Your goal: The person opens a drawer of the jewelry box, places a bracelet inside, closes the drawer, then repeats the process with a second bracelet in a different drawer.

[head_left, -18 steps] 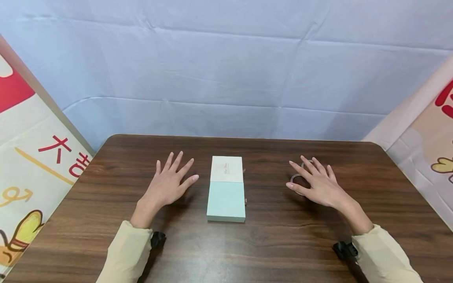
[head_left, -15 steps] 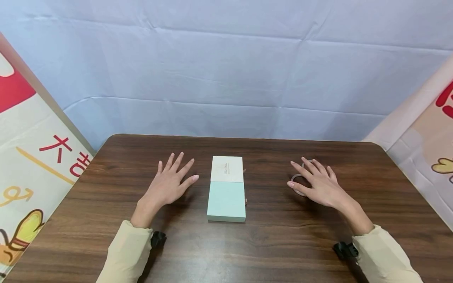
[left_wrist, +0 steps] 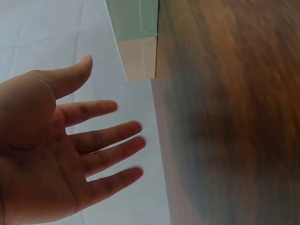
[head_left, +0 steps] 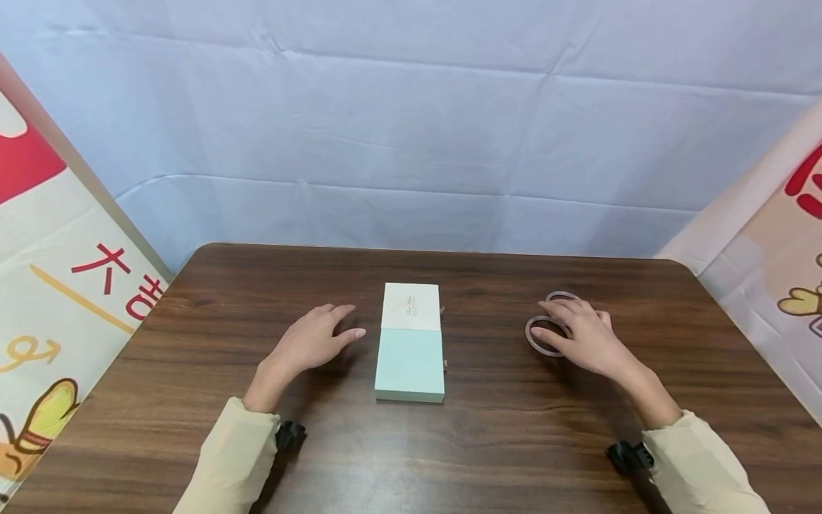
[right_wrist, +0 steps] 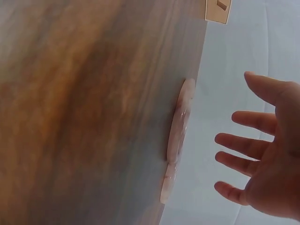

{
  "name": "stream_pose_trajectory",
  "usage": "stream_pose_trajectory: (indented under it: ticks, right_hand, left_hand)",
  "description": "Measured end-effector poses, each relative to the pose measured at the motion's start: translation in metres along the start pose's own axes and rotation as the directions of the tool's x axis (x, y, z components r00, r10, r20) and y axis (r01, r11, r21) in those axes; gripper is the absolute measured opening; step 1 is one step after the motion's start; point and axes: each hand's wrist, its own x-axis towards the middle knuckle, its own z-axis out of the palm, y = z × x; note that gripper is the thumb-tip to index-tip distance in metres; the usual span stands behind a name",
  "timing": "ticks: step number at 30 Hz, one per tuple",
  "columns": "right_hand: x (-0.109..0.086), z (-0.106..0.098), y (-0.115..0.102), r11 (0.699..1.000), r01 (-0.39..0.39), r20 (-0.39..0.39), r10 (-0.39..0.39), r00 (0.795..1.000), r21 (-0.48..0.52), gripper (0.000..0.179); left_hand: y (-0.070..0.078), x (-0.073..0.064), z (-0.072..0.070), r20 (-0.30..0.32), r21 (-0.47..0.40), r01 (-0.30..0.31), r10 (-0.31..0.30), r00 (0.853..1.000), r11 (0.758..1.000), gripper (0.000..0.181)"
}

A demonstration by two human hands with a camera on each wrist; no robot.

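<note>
A flat box, mint green at its near part and white with small print at its far part, lies on the table between the two hands. My left hand hovers left of it, holding nothing; in the left wrist view its fingers are spread, apart from the box. To the right, my right hand hangs over two bangles, a nearer bangle and a farther bangle, and partly covers both. In the right wrist view the pinkish bangles lie flat on the tabletop, with clear space between them and the loose fingers.
The dark wood table has rounded far corners. Behind it hangs a pale blue cloth. Printed sheets stand at the left and right sides. Small brownish tabs stick out from the box's right side.
Both hands had straight, spread fingers earlier; now the fingers are bent more downward. More of the bangles shows beneath the right hand. The box has stayed in place.
</note>
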Motion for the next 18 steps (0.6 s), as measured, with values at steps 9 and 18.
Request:
stream_pose_trajectory:
  ticks: [9, 18]
  right_hand:
    - [0.002, -0.002, 0.000, 0.998, 0.018, 0.009, -0.018, 1.000, 0.063, 0.042]
    - [0.003, 0.002, 0.002, 0.997, 0.052, -0.010, -0.051, 0.999, 0.060, 0.035]
  left_hand:
    - [0.008, 0.013, -0.001, 0.061, -0.244, 0.039, -0.025, 0.998, 0.969, 0.018]
    - [0.012, 0.024, 0.006, 0.178, -0.442, 0.147, -0.074, 0.981, 0.885, 0.018]
